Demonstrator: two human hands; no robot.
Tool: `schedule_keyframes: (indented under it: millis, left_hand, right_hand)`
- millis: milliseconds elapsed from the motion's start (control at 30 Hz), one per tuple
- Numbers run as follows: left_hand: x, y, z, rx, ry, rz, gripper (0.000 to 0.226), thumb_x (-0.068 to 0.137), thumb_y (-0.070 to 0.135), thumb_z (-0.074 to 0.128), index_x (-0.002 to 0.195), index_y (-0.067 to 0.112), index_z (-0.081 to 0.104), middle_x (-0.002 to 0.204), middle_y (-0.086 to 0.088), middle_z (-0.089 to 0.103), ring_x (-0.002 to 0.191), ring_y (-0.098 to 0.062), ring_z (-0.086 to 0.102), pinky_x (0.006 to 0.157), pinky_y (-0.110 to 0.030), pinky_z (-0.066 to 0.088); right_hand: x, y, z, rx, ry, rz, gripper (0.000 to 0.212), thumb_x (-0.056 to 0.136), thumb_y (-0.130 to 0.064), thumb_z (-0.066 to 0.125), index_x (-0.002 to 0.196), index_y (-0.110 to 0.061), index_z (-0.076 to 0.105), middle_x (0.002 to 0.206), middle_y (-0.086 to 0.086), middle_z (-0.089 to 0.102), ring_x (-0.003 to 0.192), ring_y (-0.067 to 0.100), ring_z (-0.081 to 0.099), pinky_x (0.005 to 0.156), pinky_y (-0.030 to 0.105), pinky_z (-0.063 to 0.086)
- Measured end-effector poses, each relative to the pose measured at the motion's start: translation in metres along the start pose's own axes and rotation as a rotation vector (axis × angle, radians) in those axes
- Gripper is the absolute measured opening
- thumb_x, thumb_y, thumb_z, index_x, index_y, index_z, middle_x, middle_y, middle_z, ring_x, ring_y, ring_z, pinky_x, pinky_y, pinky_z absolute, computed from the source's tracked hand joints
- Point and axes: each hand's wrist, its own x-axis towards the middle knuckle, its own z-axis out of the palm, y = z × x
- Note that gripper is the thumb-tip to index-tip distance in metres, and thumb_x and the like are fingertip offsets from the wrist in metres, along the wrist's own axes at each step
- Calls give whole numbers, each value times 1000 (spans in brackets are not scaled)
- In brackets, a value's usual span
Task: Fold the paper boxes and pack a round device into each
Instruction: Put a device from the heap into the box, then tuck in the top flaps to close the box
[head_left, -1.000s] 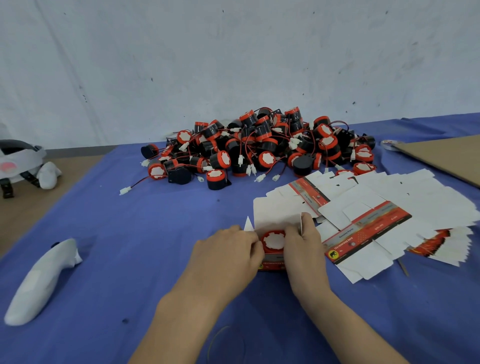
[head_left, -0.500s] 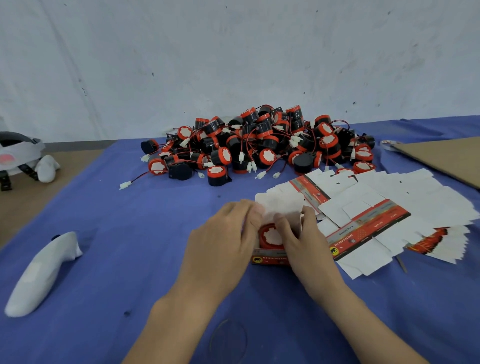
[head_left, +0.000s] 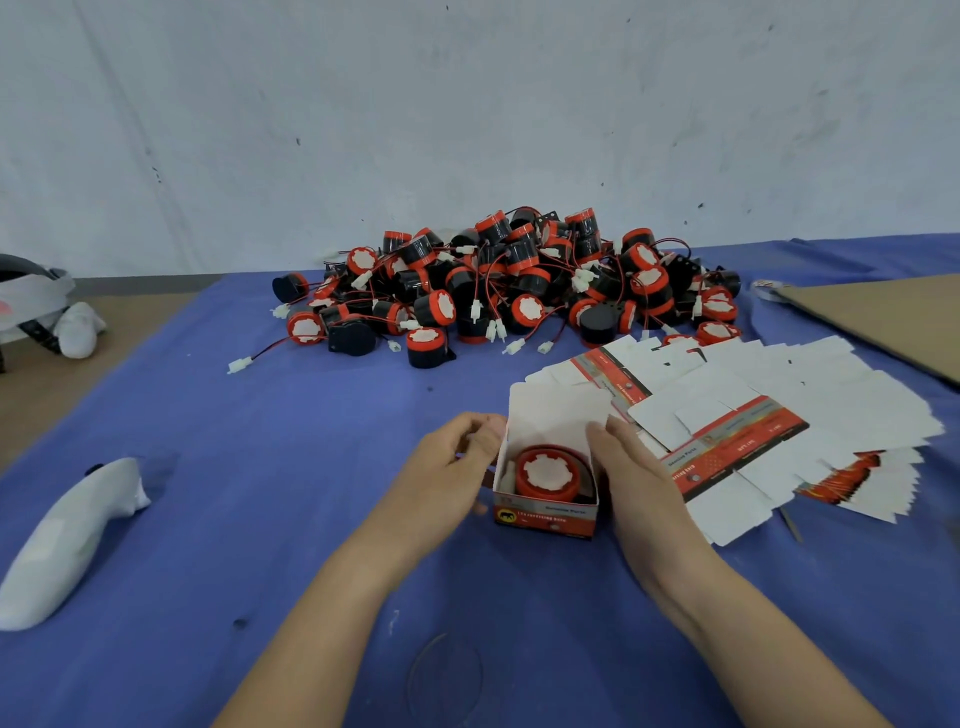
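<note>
Now, a small paper box (head_left: 545, 515) with a red and orange printed front stands on the blue cloth-covered tabletop (head_left: 260, 457), close to the person. Its white lid flap (head_left: 556, 415) stands upright at the far side, leaving the top uncovered. Inside sits one round black device with a red rim and white face (head_left: 548, 472), face up, and it fills most of the box.

The left grip (head_left: 447, 467), a bare hand, has its fingers curled at the box's left wall, with the tips meeting the upper left corner. The right grip (head_left: 636, 480) lies along the right wall with its fingers fairly straight and pressed against the side. Its fingertips (head_left: 602, 428) reach the edge of the lid flap.

Farther back, a heap of round black and red devices with thin wires and white plugs (head_left: 509, 291) lies near the pale wall (head_left: 467, 114). To the right of the box, a fan of flat unfolded white and red box blanks (head_left: 769, 410) spreads over the cloth, and the nearest blank is just beside the right grip. A brown cardboard sheet (head_left: 893, 322) lies at the right edge. A white handle-shaped object (head_left: 67, 535) rests well apart on the left.
</note>
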Motion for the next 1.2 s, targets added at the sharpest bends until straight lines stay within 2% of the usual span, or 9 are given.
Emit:
schedule_keyframes:
  millis: [133,367,467,600,733,800,933,1067,1200]
  left_hand:
    - [3,-2,4,37,-39,-1,12,96,50,54,105,42,58,95,13,64,76,7,61,62,-12,50]
    - [10,-11,18,-72,-16,-33,14,99,27,59,109,37,60,104,13,65,95,-7,65,75,-18,52]
    - [12,-9,17,-110,-3,-33,23,97,17,58,98,38,66,91,17,68,83,-1,67,65,-10,50]
    - [14,-10,18,-44,70,8,24,93,10,57,80,28,66,85,4,69,72,-6,63,61,-18,49]
    - [13,-15,9,145,102,100,39,97,6,44,81,29,72,85,14,72,79,-5,66,69,-25,55]
    - [10,-16,4,214,86,131,47,99,5,39,86,33,73,89,24,71,86,0,66,74,-22,56]
    - [3,-16,-1,330,6,191,35,99,22,45,98,46,70,105,40,62,101,10,58,78,-8,45]
    - [-2,-22,-5,544,-74,226,37,94,52,44,126,45,60,137,37,41,111,5,48,95,-25,46]
    - [-13,-23,-5,508,-98,348,30,95,42,60,126,42,61,137,36,46,131,11,38,108,-24,40]
  right_hand:
    - [1,1,2,-74,-85,-26,21,103,-26,55,120,-33,64,109,-4,76,98,17,74,80,36,59]
    - [-3,-3,7,-177,-89,-87,32,104,-18,52,117,-45,61,98,-19,74,87,1,71,63,14,54]
    - [-5,-7,5,-244,-104,-117,26,103,-19,54,109,-42,64,93,-21,73,85,-1,70,63,13,53]
    - [-6,-13,-1,-381,-119,-192,15,101,-27,58,97,-35,70,88,-18,72,84,1,69,64,13,51]
    - [-7,-16,-14,-563,-216,-223,24,90,-61,49,102,-50,67,101,-25,68,96,-4,64,74,13,52]
    - [-8,-17,-22,-665,-262,-249,34,83,-72,47,110,-57,62,115,-29,61,109,-7,57,83,14,49]
    - [-18,-16,-32,-799,-383,-218,61,71,-98,33,128,-76,39,149,-41,25,140,-10,25,113,29,35]
    - [-25,-16,-35,-898,-404,-266,67,83,-85,32,146,-61,32,155,-44,6,145,-11,13,119,33,32]
    - [-27,-17,-35,-1070,-365,-446,65,89,-70,33,149,-46,35,151,-35,28,141,-16,17,120,22,23]
